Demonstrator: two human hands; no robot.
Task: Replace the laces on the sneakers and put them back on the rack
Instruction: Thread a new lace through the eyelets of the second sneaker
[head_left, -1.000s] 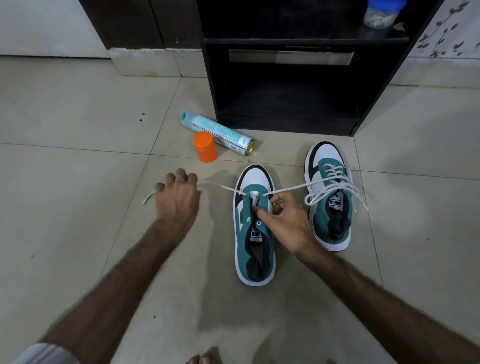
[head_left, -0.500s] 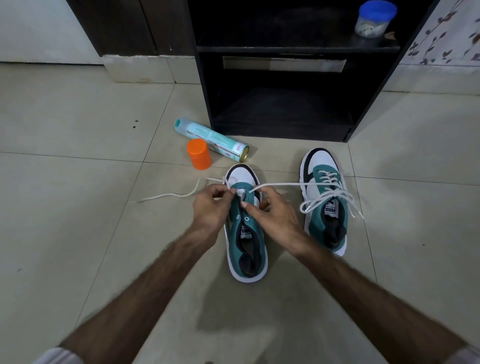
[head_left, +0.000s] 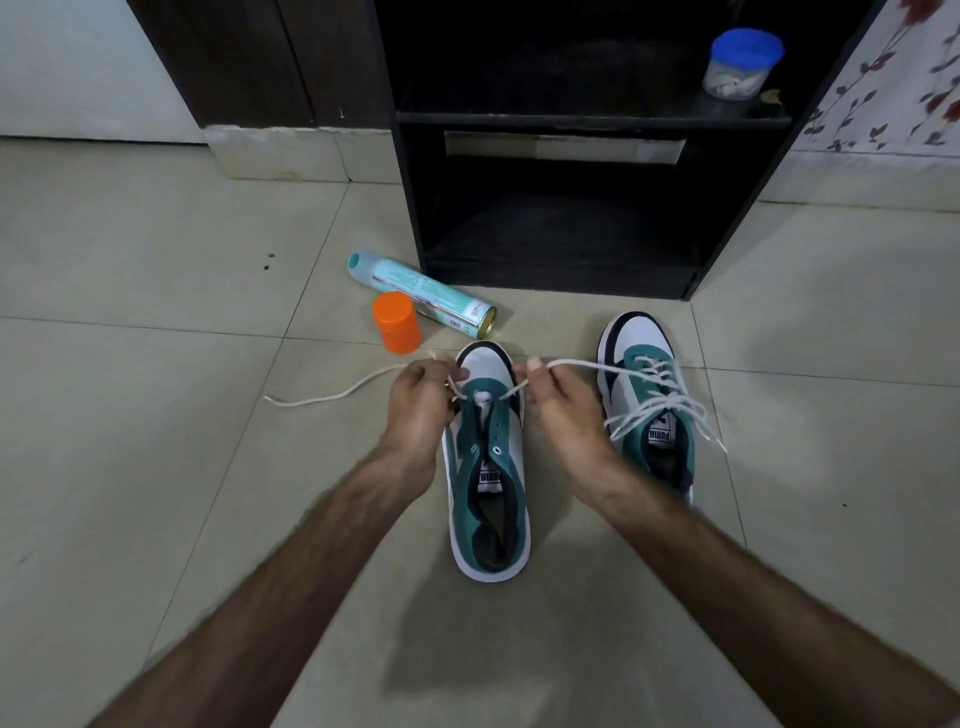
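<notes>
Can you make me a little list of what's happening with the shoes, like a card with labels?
near shoe: green and white sneaker, lace only through the front holes
lace: white lace, one end trailing on the floor
left hand: left hand pinches the lace
right hand: right hand pinches the other end
other shoe: laced sneaker
rack: black rack, bottom shelf dark
nearby: spray can, orange cap

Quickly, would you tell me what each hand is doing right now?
Left hand: pinches the left end of the white lace.
Right hand: pinches the right end of the same lace.
</notes>
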